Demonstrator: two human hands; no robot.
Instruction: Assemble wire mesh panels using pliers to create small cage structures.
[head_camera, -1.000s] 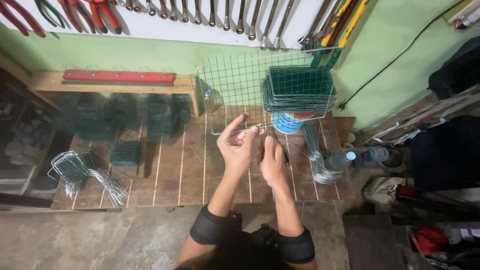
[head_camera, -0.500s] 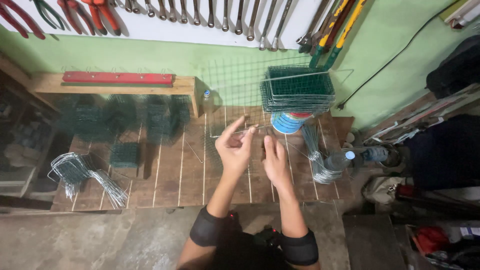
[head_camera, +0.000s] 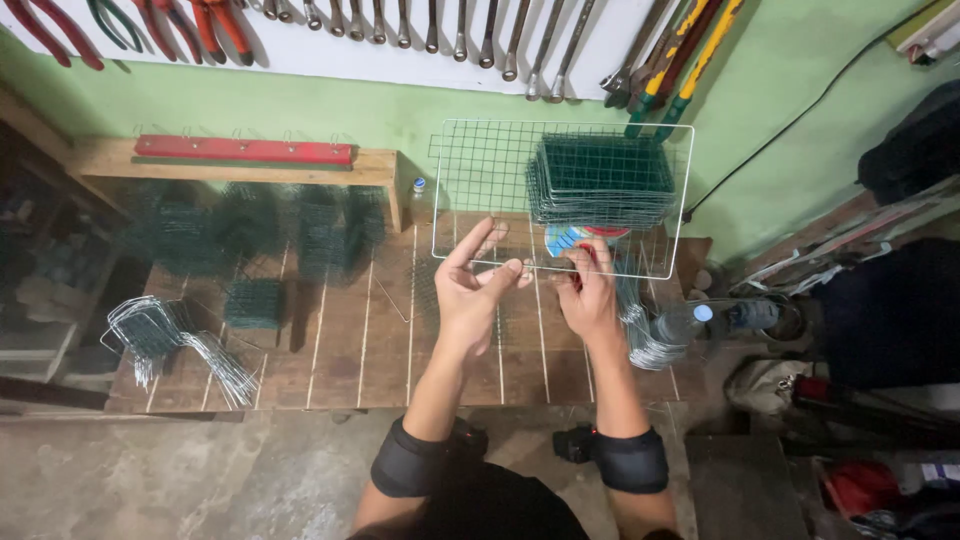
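A rectangular wire mesh panel (head_camera: 480, 170) with a pale rim stands upright over the wooden pallet table (head_camera: 340, 340). My left hand (head_camera: 470, 290) pinches its lower rim between thumb and fingertips, palm turned up. My right hand (head_camera: 590, 290) grips the same lower rim a little to the right. Behind the panel sits a stack of dark green mesh panels (head_camera: 600, 180), with a round blue, white and red container (head_camera: 575, 240) partly hidden beneath it.
Bent silver wire pieces (head_camera: 170, 340) lie at the table's left front, more wires (head_camera: 650, 340) and a plastic bottle (head_camera: 690, 320) at the right. Green mesh stacks (head_camera: 250, 235) fill the back left. Pliers and wrenches (head_camera: 430, 25) hang on the wall.
The mesh panel has been tipped up and held higher. Both hands have risen slightly along its lower edge.
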